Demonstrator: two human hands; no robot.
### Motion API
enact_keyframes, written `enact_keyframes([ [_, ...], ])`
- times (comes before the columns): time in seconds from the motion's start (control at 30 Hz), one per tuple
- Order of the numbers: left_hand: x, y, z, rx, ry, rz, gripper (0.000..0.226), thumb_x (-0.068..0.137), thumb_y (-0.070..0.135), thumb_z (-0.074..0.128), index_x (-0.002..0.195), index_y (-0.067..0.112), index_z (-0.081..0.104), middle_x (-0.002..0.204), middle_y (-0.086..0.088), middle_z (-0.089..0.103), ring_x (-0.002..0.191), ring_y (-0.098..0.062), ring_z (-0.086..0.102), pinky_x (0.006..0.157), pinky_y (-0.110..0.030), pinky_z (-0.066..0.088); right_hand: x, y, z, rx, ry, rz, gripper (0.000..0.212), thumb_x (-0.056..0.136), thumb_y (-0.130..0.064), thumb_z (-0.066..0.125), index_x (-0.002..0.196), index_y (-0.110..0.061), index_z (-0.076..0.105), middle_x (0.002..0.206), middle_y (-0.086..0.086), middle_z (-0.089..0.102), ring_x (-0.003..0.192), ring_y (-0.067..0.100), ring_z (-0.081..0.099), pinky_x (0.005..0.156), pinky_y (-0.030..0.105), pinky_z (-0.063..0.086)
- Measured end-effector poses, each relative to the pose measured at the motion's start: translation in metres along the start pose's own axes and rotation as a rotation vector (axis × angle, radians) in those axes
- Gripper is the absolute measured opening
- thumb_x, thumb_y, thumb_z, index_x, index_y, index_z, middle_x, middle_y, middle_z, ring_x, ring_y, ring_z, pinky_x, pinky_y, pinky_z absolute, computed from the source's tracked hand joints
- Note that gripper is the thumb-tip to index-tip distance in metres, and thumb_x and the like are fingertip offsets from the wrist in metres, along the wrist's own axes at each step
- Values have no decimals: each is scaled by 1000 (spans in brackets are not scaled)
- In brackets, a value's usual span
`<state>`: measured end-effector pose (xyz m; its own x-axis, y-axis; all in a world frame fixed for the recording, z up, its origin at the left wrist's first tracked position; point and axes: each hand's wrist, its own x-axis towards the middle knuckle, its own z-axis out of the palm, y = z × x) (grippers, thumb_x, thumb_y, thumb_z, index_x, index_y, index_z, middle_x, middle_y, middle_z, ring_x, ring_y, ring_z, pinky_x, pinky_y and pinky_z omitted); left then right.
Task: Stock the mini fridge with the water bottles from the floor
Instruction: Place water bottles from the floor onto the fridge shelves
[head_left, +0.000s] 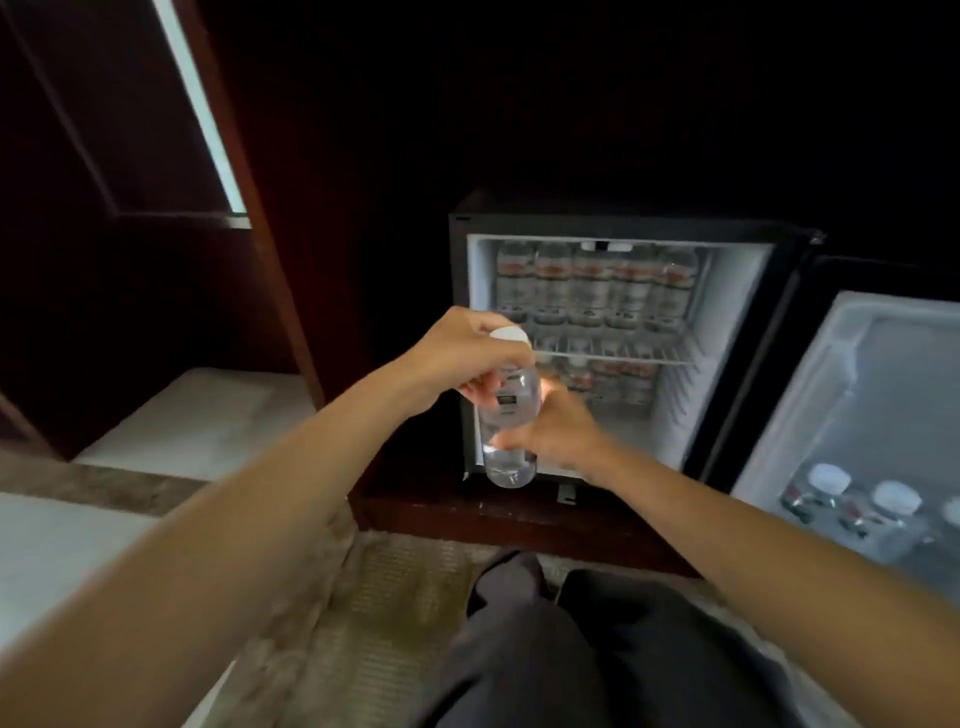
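Note:
A clear water bottle (509, 415) with a white cap hangs upright in front of the open mini fridge (737, 332). My left hand (467, 358) grips its neck and upper part from the left. My right hand (556, 431) holds its lower body from the right, fingers curled round it. The fridge's upper shelf (654, 353) carries a full row of labelled bottles (592, 283). Below the shelf stand more bottles (608, 379), towards the back. The lower left front of the fridge is hidden behind the held bottle.
The fridge door (883, 415) stands swung open at the right, with several capped bottles (852, 504) in its rack. Dark wooden cabinet walls (291, 260) flank the fridge. My dark-trousered knees (571, 649) rest on the carpet (384, 613) below.

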<state>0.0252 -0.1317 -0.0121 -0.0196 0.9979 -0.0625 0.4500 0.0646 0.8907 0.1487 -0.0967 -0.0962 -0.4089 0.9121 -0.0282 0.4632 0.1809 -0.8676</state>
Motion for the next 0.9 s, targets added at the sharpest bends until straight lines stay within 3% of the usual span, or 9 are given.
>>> enact_keyframes([
  [0.07, 28, -6, 19, -31, -49, -14, 10, 77, 16, 71, 85, 21, 68, 53, -4, 62, 37, -9, 58, 50, -23, 55, 19, 25, -10, -16, 48, 56, 51, 64, -10, 75, 109, -17, 50, 87, -5, 62, 83, 14, 61, 63, 18, 48],
  [0.17, 66, -24, 43, -38, -115, -46, 18, 80, 16, 68, 98, 18, 67, 47, 1, 63, 39, -6, 62, 43, -15, 49, 40, 57, -22, -41, 115, 126, 51, 66, -10, 74, 107, -24, 46, 84, -9, 54, 81, 10, 53, 51, 5, 37],
  [0.23, 92, -39, 58, -45, -159, -65, 33, 80, 16, 68, 113, 16, 63, 49, 2, 65, 45, -5, 64, 46, -14, 51, 56, 80, -27, -57, 133, 148, 56, 66, -7, 75, 115, -15, 51, 93, -4, 59, 93, 15, 58, 60, 8, 42],
  [0.3, 119, -56, 71, -64, -183, -86, 38, 81, 14, 68, 118, 15, 60, 57, 1, 67, 52, -5, 65, 57, -17, 57, 74, 106, -28, -60, 138, 205, 63, 64, -5, 77, 121, -10, 51, 104, 2, 62, 103, 19, 60, 76, 20, 50],
  [0.47, 174, -101, 99, -1, -204, -157, 25, 88, 25, 60, 112, 15, 61, 85, 0, 66, 81, -12, 62, 82, -27, 53, 114, 169, -31, 7, 232, 317, 70, 62, -5, 79, 125, -13, 48, 116, 5, 64, 109, 20, 60, 87, 25, 47],
  [0.57, 200, -124, 115, 31, -191, -200, 14, 92, 23, 52, 103, 19, 60, 100, -4, 62, 95, -17, 57, 83, -32, 51, 133, 201, -36, 43, 305, 370, 66, 62, -6, 80, 120, -14, 51, 116, 5, 65, 109, 22, 60, 88, 27, 45],
  [0.67, 225, -144, 127, 126, -159, -173, 27, 91, 14, 52, 116, 12, 61, 112, -7, 61, 94, -16, 54, 67, -26, 46, 153, 224, -45, 50, 361, 389, 69, 61, -5, 81, 123, -16, 51, 114, 4, 64, 109, 22, 60, 85, 25, 45],
  [0.8, 251, -159, 137, 237, -101, -132, 29, 89, 20, 57, 117, 14, 60, 122, -7, 62, 101, -19, 57, 75, -23, 43, 179, 249, -57, 124, 444, 428, 71, 60, -1, 81, 124, -14, 52, 115, 7, 65, 107, 24, 61, 82, 26, 48],
  [0.9, 263, -168, 141, 369, 49, -154, 34, 91, 13, 48, 124, 9, 54, 131, -12, 56, 122, -27, 51, 92, -28, 41, 196, 262, -57, 170, 484, 427, 63, 62, 3, 78, 119, -11, 56, 113, 10, 66, 105, 25, 63, 80, 26, 47],
])
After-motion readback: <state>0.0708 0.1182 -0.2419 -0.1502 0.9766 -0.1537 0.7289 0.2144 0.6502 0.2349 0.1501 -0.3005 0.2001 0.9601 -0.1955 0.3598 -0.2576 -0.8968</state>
